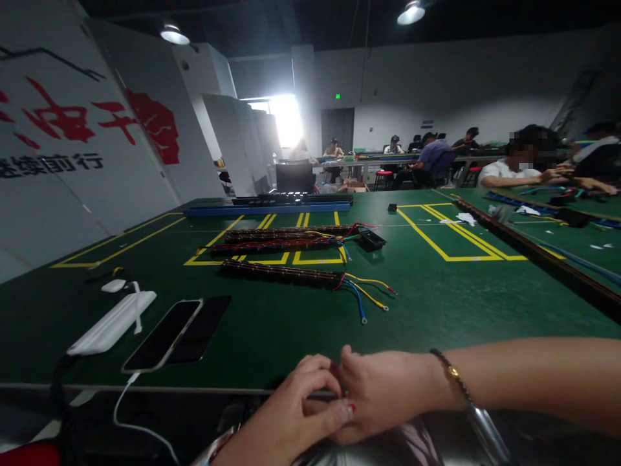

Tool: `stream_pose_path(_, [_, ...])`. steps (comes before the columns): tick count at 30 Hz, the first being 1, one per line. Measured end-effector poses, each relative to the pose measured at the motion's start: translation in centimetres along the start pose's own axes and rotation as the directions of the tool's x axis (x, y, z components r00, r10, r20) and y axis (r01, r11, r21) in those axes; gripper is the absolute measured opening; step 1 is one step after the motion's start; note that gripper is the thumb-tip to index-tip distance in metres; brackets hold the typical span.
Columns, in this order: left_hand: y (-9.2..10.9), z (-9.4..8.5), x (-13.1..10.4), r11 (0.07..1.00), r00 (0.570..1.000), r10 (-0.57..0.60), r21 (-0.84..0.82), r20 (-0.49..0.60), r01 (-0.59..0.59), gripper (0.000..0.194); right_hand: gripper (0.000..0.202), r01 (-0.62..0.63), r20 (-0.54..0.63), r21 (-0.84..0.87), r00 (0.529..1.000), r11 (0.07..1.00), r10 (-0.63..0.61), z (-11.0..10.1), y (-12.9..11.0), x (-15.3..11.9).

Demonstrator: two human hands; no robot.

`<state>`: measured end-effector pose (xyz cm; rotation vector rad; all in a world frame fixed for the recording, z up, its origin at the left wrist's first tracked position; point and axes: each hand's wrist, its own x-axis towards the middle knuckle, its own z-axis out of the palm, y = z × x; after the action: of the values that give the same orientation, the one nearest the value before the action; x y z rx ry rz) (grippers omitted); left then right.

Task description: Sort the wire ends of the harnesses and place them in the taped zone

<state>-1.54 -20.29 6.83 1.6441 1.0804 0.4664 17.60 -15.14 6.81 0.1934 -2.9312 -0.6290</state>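
Head view: both hands are low in the frame, at the near edge of the bench [436, 304]. The left hand [284, 404] enters from the lower left and the right hand [376, 391] from the right; the two are in contact, their fingers bent and overlapping. Neither hand has hold of any wiring. Whether something small is pinched between the fingers cannot be told, as the hands cover that spot.

The nearest wire bundle [286, 273] lies flat on the bench, beyond the hands and apart from them. Its long axis runs crosswise, left to right, with the right end slightly closer to the person. At that end the leads fan out: the blue lead [361, 304] bends towards the person, its ring terminal [364, 320] just beyond the right hand, while the yellow lead [371, 299] slants farther right. The right hand is therefore the nearer of the two to the loose ends. The body of the bundle extends leftward, across and past the line of the left hand.

Farther back, more bundles [281, 243] lie roughly parallel to it, beside a black housing [372, 241]. A phone [167, 336] rests to the left of the left hand, well apart from the bundle
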Motion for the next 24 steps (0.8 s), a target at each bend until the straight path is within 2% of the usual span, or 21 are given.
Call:
stream_pose_path(5, [-0.7,0.5,-0.5,1.0,0.999,0.004,-0.019,-0.054,-0.005,0.027,0.012,-0.046,0.011,0.056,0.999,0.997,0.045,-0.3,-0.1,0.0])
stream_pose_path(11, [-0.4,1.1,-0.7,0.968,0.971,0.123,0.24,-0.205,-0.072,0.021,0.009,-0.134,0.063,0.142,0.99,0.981,0.126,-0.7,-0.7,-0.5])
stream_pose_path(14, [0.2,1.2,-0.9,0.92,0.949,0.223,0.37,-0.225,-0.129,0.017,0.013,-0.16,0.056,0.188,0.987,0.969,0.152,-1.0,-0.9,-0.7])
stream_pose_path(16, [0.7,1.1,-1.1,0.897,0.942,0.248,0.42,-0.227,-0.135,0.019,0.018,-0.167,0.043,0.18,0.986,0.969,0.162,-1.3,-0.8,-0.6])
stream_pose_path(20, [1.9,0.7,-1.5,0.924,0.969,0.14,0.379,-0.203,-0.055,0.025,0.018,-0.129,0.04,0.061,0.991,0.99,0.127,-1.5,-0.7,-0.5])
stream_pose_path(24, [2.4,0.3,-1.5,0.956,0.995,0.02,0.293,-0.098,0.01,0.027,0.017,-0.065,0.064,-0.037,0.996,0.997,0.067,-0.6,-0.9,-0.5])
